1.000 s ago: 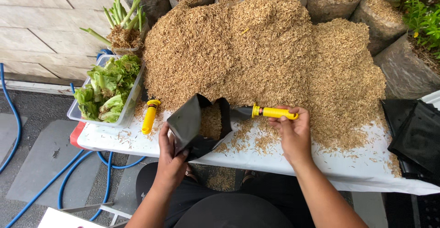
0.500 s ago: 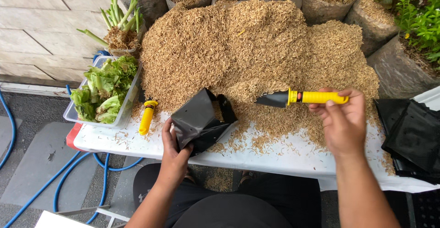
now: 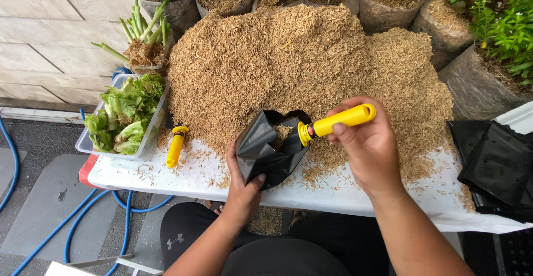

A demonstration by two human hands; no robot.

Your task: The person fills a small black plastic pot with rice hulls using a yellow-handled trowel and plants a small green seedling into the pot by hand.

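Head view: black grow bag sits at the near edge of the white-covered table, mouth open and tilted toward the husk pile. Left hand is closed on the bag's lower side. Right hand is wrapped around the yellow handle of a trowel — its blade end dips into the bag mouth. A second yellow-handled tool lies to the left, beside a clear tub of lettuce. Spare black bags lie at the right edge.

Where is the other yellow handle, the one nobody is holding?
In the head view, the spare yellow handle lies on the white table, left of the black bag, right beside the clear tub of lettuce.
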